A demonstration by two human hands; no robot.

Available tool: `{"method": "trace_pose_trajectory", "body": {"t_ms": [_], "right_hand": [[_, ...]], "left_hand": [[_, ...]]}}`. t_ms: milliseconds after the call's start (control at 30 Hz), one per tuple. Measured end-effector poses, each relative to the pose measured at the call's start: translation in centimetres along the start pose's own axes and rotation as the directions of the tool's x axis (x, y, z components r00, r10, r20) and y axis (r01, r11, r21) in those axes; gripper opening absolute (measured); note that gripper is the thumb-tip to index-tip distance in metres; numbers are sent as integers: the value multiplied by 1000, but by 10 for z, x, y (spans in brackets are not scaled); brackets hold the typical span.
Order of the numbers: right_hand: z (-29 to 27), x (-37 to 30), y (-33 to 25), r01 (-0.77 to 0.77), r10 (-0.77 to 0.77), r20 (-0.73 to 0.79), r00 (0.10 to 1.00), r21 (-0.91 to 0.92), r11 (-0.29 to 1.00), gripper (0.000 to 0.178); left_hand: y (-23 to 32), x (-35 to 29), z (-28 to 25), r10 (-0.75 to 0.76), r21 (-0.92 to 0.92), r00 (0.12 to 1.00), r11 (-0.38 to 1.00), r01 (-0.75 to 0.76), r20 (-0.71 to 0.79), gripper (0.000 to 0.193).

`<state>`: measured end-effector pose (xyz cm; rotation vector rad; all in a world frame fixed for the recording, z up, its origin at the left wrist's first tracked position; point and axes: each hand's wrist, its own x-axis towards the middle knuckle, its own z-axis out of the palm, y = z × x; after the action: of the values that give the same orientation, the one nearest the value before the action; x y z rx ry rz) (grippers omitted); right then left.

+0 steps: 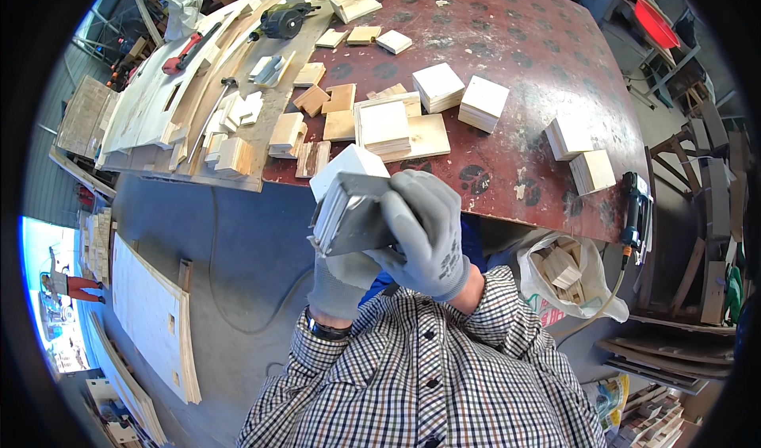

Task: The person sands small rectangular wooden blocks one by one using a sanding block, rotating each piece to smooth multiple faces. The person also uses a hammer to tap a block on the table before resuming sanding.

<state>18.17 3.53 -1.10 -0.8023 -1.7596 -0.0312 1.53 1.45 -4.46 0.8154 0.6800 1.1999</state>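
Both my hands wear grey gloves and are raised together in front of my chest, short of the table's near edge. A pale plywood block (346, 168) with layered edges is held up between them. My left hand (342, 283) is closed around it from below, its fingers partly hidden. My right hand (426, 230) is closed on a dark grey flat piece (361, 227), like a sanding sheet or pad, that lies against the block's near side. Whether the piece is stiff or bendable I cannot tell.
Plywood blocks (384, 127) lie on the red-brown table (547, 67), more at its right. A hammer (212, 115), a red-handled tool (186, 54) and a black power tool (284, 21) rest at the left. A stapler-like air tool (636, 214) hangs right, above a white sack (590, 277) of offcuts.
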Motion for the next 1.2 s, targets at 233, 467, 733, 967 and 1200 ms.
{"method": "trace_pose_trajectory", "body": {"t_ms": [233,467,733,967,1200], "right_hand": [[9,-32,37,14,-20,-27,999,-198,980,54],[-60,-62,96,-641,629,-142,765,-267,719,90],[-126,-133,58,-863,832,-243,499,-55,502,91],[-125,-146,46,-882,842,-264,471,-167,441,94],[-133,-140,57,-900,871,-271,410,34,435,91]], "left_hand": [[-4,0,-1,-235,-628,972,756,183,1,55],[8,-12,-4,-343,-515,857,850,109,-385,75],[-31,-12,-37,-531,-492,737,814,308,-418,76],[-46,0,-18,-578,-424,764,791,440,-285,79],[-67,46,14,-559,-159,817,828,538,-144,76]]}}
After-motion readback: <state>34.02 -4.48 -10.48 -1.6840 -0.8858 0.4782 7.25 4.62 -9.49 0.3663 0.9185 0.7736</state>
